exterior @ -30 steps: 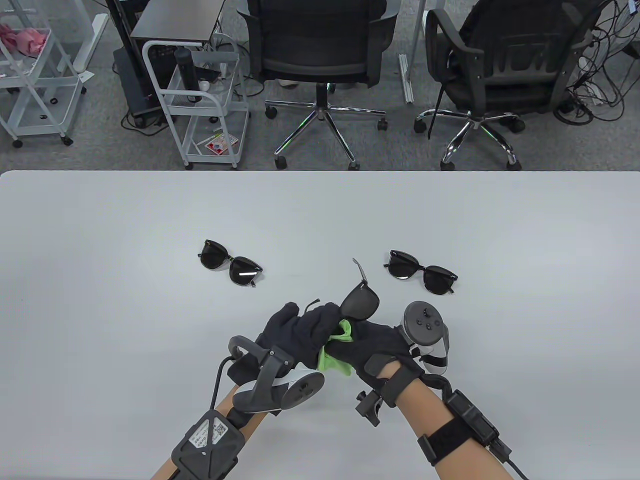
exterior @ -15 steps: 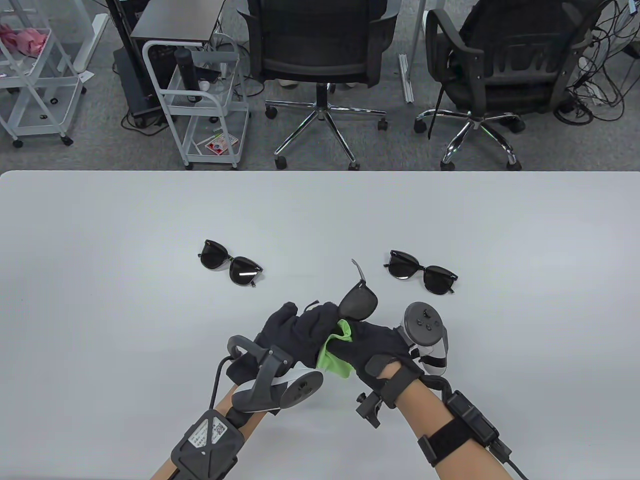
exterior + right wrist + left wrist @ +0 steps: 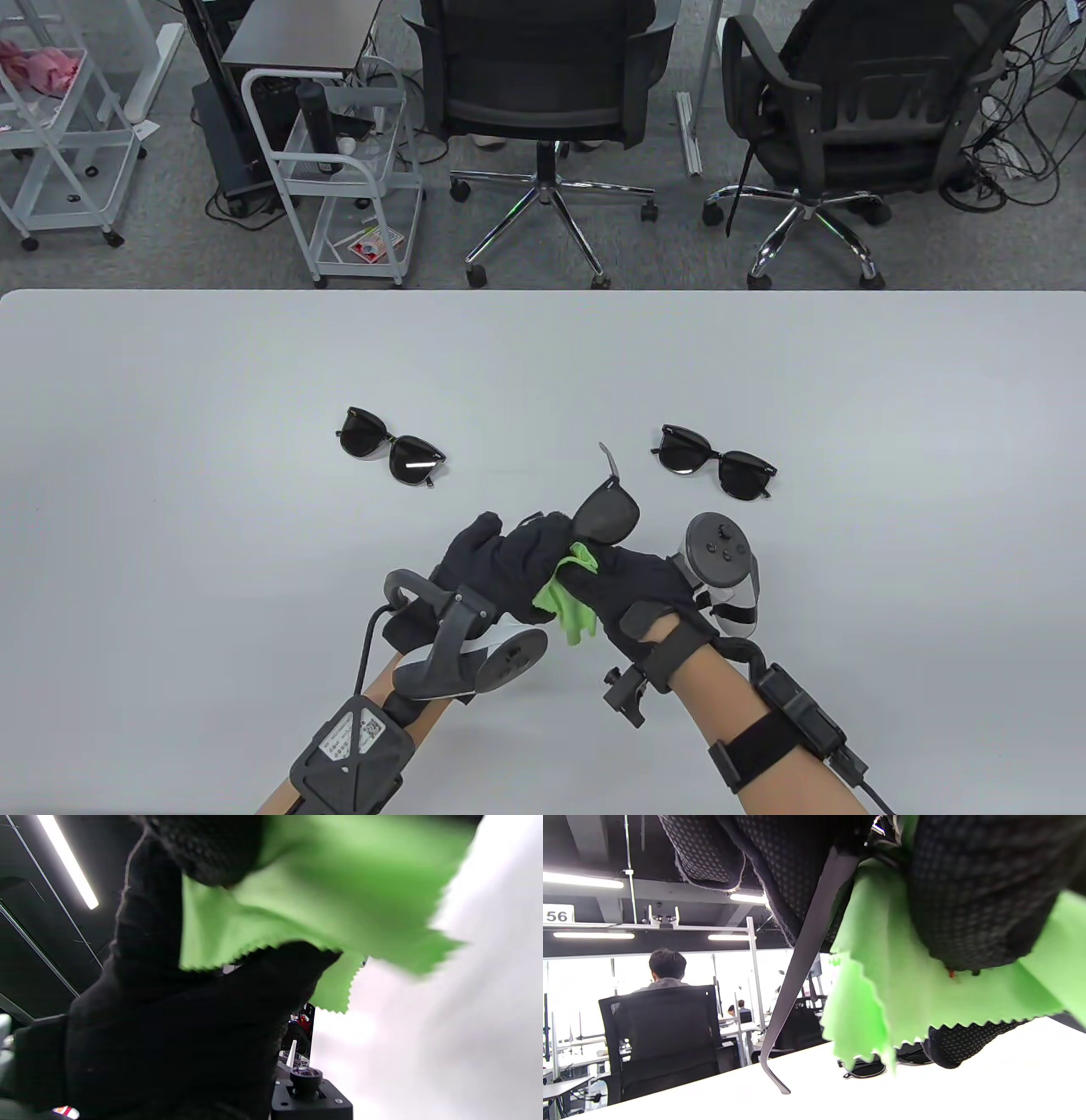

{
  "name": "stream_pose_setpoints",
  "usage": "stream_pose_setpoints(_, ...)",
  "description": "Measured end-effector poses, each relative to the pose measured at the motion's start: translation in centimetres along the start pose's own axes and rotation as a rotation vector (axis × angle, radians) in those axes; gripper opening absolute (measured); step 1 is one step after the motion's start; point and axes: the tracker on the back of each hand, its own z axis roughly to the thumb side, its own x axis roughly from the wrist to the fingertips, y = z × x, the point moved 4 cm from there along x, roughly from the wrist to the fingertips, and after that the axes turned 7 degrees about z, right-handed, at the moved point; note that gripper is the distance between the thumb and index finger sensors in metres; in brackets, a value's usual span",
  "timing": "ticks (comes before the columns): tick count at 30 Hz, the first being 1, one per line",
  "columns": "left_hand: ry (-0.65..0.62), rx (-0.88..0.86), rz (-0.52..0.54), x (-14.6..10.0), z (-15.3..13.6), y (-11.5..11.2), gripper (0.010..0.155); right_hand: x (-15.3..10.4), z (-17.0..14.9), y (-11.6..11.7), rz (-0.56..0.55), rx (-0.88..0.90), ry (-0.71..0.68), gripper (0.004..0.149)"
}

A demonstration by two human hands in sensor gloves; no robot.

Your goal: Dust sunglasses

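My left hand (image 3: 509, 564) grips a pair of black sunglasses (image 3: 607, 509) above the table, one lens and a temple arm sticking up to the right. One temple arm hangs down in the left wrist view (image 3: 801, 984). My right hand (image 3: 632, 586) holds a green cloth (image 3: 567, 598) against the held sunglasses. The cloth shows in the left wrist view (image 3: 882, 976) and the right wrist view (image 3: 322, 899). The lens under the cloth is hidden.
Two more pairs of black sunglasses lie on the white table (image 3: 170, 509): one at the left (image 3: 390, 446) and one at the right (image 3: 714, 460). Office chairs (image 3: 543, 93) and a white cart (image 3: 339, 170) stand beyond the far edge.
The green cloth has shifted and now hangs lower and more to the left between my hands. The held sunglasses and both arms have barely moved.
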Motion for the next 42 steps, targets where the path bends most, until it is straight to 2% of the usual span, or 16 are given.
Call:
stream_pose_setpoints(4, 0.010, -0.010, 0.025, 0.2, 0.3, 0.3, 0.100, -0.4, 1.1, -0.4, -0.122, -0.139, -0.004, 0.041)
stream_pose_setpoints(6, 0.012, -0.009, 0.030, 0.3, 0.5, 0.4, 0.100, -0.6, 1.3, -0.6, -0.159, -0.153, -0.011, 0.040)
stream_pose_setpoints(9, 0.044, 0.015, 0.034, 0.4, 0.4, 0.6, 0.101, -0.6, 1.5, -0.3, -0.131, -0.146, -0.037, 0.042)
stream_pose_setpoints(12, 0.142, -0.006, 0.027, 0.4, -0.5, 0.6, 0.100, -0.2, 1.7, 0.7, -0.031, -0.083, -0.062, 0.048)
stream_pose_setpoints(15, 0.173, -0.013, 0.004, 0.4, -1.5, 0.4, 0.098, -0.3, 2.3, 0.7, -0.034, -0.112, -0.074, 0.051)
stream_pose_setpoints(18, 0.216, -0.014, -0.027, 0.1, -2.8, 0.1, 0.097, -0.7, 3.0, -0.7, -0.101, -0.191, -0.099, 0.049)
stream_pose_setpoints(24, 0.276, 0.010, -0.141, -0.6, -5.9, -1.5, 0.092, -2.2, 4.2, -4.4, -0.216, -0.111, -0.184, 0.047)
stream_pose_setpoints(28, 0.268, 0.054, -0.186, -0.8, -7.1, -2.3, 0.090, -3.9, 6.2, -7.1, -0.314, -0.113, -0.303, 0.047)
stream_pose_setpoints(32, 0.203, 0.056, -0.199, -0.9, -7.1, -2.6, 0.090, -4.5, 7.9, -7.6, -0.279, -0.202, -0.394, 0.048)
stream_pose_setpoints(34, 0.169, 0.076, -0.184, -0.9, -6.9, -2.6, 0.090, -4.6, 8.4, -7.5, -0.287, -0.289, -0.404, 0.048)
stream_pose_setpoints(37, 0.118, 0.089, -0.193, -1.0, -6.5, -2.6, 0.090, -4.6, 8.8, -6.9, -0.287, -0.326, -0.418, 0.049)
stream_pose_setpoints(39, 0.113, 0.089, -0.173, -1.0, -6.4, -2.4, 0.089, -4.1, 9.1, -5.9, -0.186, -0.354, -0.422, 0.050)
stream_pose_setpoints(42, 0.116, 0.090, -0.158, -0.9, -6.5, -2.1, 0.089, -3.1, 9.2, -4.1, 0.028, -0.448, -0.375, 0.054)
